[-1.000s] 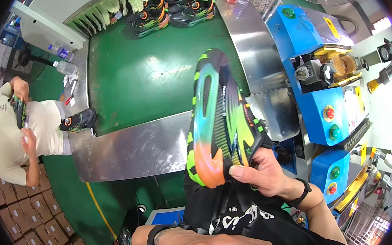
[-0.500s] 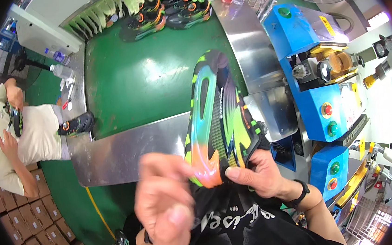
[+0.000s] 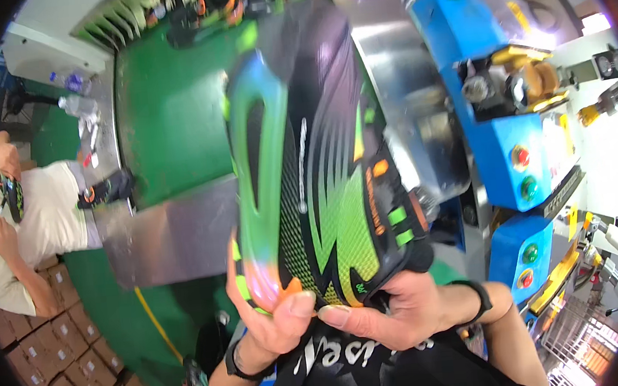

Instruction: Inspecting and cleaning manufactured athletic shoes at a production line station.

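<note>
Fingers clasping multicoloured shoe, green surface beyond

Left hand and right hand bare, black wristbands, black top with white script lettering.

Black, lime and purple sneaker, held on its side, toe pointing away; glossy sole leftward, heel nearest

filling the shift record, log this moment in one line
left hand: holding shoe; right hand: holding shoe; shoe: sole leftward, toe away
</note>
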`<act>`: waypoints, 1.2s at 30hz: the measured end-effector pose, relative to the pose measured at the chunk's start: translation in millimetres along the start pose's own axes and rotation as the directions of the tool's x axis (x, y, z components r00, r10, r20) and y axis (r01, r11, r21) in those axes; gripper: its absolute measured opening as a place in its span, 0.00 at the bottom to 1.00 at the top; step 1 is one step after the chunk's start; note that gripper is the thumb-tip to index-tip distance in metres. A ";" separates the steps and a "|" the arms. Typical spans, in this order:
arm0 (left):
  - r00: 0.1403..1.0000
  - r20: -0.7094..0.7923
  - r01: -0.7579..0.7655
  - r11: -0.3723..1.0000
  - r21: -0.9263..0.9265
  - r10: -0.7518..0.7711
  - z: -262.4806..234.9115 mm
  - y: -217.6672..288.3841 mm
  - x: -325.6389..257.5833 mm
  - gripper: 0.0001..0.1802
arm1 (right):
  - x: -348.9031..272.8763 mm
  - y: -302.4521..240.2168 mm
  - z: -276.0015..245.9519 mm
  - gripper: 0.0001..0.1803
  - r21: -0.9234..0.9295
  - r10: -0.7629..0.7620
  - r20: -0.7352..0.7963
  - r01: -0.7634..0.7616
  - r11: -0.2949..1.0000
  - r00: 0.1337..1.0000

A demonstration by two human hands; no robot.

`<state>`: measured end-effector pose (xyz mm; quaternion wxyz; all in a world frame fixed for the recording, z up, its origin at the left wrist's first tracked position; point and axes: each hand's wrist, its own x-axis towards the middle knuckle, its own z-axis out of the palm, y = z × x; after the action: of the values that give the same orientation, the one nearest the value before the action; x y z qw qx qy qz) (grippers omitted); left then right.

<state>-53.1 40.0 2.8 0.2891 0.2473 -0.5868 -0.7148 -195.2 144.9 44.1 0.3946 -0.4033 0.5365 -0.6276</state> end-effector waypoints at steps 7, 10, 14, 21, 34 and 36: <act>0.943 -0.191 0.266 0.962 -0.063 -0.273 22.7 25.9 11.6 0.32 | -1.5 -23.1 5.1 0.10 -0.139 0.269 -0.127 -0.286 0.948 0.955; 0.968 -0.181 0.152 0.979 -0.137 -0.176 32.7 -6.4 54.5 0.21 | 17.9 25.9 -1.0 0.09 -0.053 0.182 -0.218 -0.198 0.979 0.959; 0.944 -0.007 0.305 0.878 -0.368 -0.331 30.0 24.4 53.1 0.26 | 9.8 0.3 -23.8 0.20 -0.203 0.198 0.057 -0.183 0.962 0.978; 0.978 -0.207 -0.004 0.999 0.052 0.014 34.6 16.3 31.2 0.39 | 4.8 6.4 -19.6 0.18 0.156 0.216 0.044 -0.220 0.963 0.975; 0.972 -0.157 -0.100 0.914 0.393 0.174 16.7 -16.8 57.8 0.27 | 28.7 40.0 -6.0 0.17 0.227 0.349 -0.046 -0.331 0.916 0.936; 0.971 -0.216 0.097 0.994 -0.039 -0.104 17.7 3.0 52.7 0.28 | 22.7 21.3 -16.3 0.24 0.019 0.221 0.125 -0.225 0.974 0.967</act>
<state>-102.4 14.9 8.3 0.3186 0.3494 -0.5281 -0.7053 -217.3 127.1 23.2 0.5014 -0.3715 0.5429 -0.5620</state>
